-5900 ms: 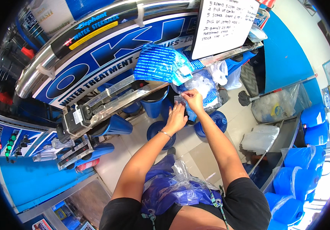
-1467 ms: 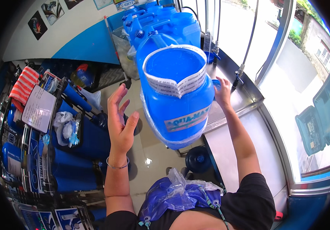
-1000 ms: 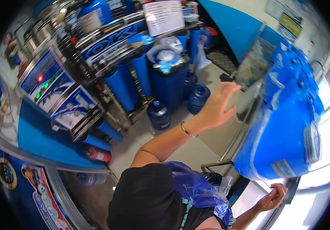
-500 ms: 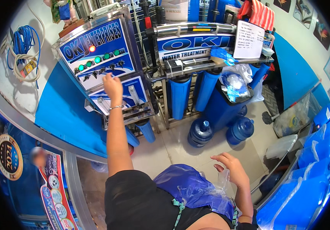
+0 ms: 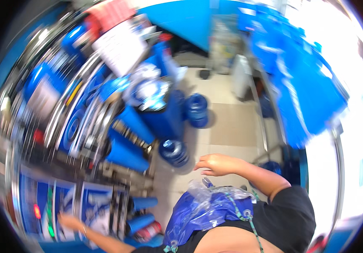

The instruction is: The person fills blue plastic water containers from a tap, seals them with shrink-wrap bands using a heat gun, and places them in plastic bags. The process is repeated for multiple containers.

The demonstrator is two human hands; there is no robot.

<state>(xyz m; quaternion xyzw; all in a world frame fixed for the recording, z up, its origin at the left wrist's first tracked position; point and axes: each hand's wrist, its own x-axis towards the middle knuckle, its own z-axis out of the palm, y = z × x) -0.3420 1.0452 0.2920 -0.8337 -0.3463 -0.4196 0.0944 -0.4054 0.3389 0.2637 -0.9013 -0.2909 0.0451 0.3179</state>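
My left hand (image 5: 69, 223) reaches out at the lower left, next to the row of switches on the blue and white control panel (image 5: 28, 189). Motion smears its fingers, so I cannot make out whether they touch a knob. A red lamp and green lamps glow on the panel as streaks. My right hand (image 5: 220, 164) hovers with nothing in it, fingers loosely stretched and a little apart. Just below it, a blue apron (image 5: 190, 211) with clear plastic on it covers my front.
Two blue water jugs, one near (image 5: 174, 152) and one farther (image 5: 197, 110), stand on the tiled floor beside a dark blue bin (image 5: 164, 120) topped with plastic packs. Blue filter housings (image 5: 126, 149) hang at left. Large blue containers (image 5: 291, 84) line a rack at right.
My view has swung to the right, blurring the picture and shifting the panel to the lower left. My left hand stays by the panel's switches; my right hand remains empty over the apron.
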